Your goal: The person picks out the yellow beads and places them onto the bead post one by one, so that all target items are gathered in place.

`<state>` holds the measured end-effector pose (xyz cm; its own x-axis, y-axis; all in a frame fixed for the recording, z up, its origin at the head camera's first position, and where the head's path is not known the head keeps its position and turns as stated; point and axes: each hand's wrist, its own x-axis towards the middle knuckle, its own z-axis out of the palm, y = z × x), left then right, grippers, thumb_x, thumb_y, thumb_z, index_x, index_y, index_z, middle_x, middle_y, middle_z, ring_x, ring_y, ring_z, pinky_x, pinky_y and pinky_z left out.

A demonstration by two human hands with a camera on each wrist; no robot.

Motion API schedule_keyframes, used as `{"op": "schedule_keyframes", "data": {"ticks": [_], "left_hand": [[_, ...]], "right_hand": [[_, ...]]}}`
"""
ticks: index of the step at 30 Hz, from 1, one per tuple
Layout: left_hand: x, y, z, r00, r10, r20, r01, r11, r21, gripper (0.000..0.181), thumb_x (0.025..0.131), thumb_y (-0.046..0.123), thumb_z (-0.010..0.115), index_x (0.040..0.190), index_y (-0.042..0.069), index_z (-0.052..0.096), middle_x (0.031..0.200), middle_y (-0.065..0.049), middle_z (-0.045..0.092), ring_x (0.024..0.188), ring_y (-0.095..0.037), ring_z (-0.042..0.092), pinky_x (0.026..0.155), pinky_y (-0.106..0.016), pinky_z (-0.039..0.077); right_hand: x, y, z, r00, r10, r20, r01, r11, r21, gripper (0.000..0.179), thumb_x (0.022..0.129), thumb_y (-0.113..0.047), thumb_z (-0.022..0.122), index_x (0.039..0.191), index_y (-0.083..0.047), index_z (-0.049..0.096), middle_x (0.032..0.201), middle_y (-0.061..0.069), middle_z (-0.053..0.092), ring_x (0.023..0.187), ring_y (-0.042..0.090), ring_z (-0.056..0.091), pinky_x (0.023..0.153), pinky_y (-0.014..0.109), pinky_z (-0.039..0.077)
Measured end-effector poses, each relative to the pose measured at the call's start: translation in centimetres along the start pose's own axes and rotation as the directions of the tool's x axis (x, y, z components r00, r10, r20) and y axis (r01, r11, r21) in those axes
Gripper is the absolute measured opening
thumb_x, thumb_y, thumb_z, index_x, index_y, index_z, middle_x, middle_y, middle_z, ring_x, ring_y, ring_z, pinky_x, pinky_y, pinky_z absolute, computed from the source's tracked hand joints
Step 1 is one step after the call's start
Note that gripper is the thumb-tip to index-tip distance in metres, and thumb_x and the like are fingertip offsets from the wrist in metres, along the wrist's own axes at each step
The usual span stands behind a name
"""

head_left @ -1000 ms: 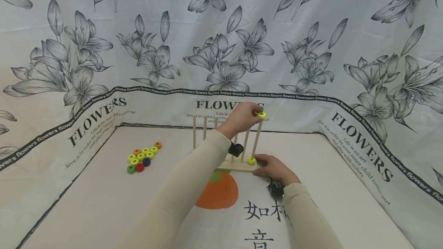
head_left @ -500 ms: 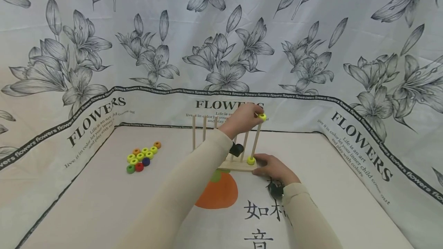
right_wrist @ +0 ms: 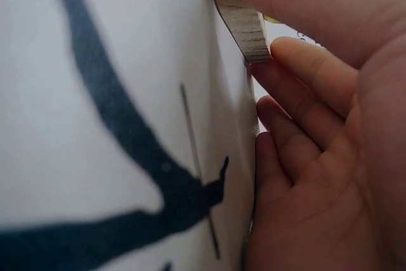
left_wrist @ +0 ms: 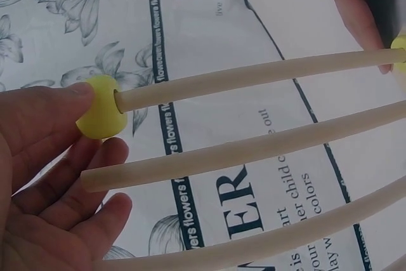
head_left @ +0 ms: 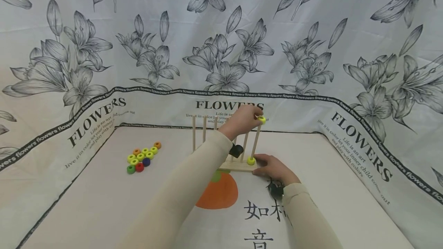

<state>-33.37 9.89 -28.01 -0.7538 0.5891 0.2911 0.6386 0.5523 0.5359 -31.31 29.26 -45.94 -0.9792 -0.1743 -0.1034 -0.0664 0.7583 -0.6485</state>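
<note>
My left hand [head_left: 242,119] pinches a yellow bead [left_wrist: 101,107] between thumb and fingers at the top of the rightmost wooden rod [head_left: 256,141]. In the left wrist view the rod's tip enters the bead's hole. Another yellow bead [head_left: 251,161] sits at the foot of that same rod. My right hand [head_left: 275,168] grips the right end of the wooden base [right_wrist: 248,33], thumb on one side and fingers on the other. Several upright rods stand in a row on the base, and my left arm hides part of them.
On the left of the table lies a group of loose beads: several yellow [head_left: 140,156], two orange [head_left: 157,145], one green [head_left: 131,169], one red [head_left: 139,167] and one dark blue [head_left: 146,161]. A flower-printed cloth [head_left: 228,68] hangs behind and at both sides.
My left hand and the pinched yellow bead have come down slightly at the rod's top. The right hand stays on the base, and the loose beads have not moved.
</note>
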Motion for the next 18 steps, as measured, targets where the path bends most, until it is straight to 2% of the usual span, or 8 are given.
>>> {"op": "schedule_keyframes", "data": {"ticks": [18], "left_hand": [[-0.18,-0.22,-0.36,1.0,0.006,0.004,-0.006,1.0,0.012,0.036,0.096,0.017,0.061,0.13,0.006,0.06,0.128,-0.009,0.064,0.11,-0.017,0.063,0.087,-0.025,0.054]], "right_hand": [[0.14,0.07,0.08,1.0,0.008,-0.002,-0.008,1.0,-0.008,0.075,0.074,-0.04,0.081,0.141,-0.02,0.052,0.148,0.012,0.046,0.141,0.039,0.034,0.113,0.061,0.028]]}}
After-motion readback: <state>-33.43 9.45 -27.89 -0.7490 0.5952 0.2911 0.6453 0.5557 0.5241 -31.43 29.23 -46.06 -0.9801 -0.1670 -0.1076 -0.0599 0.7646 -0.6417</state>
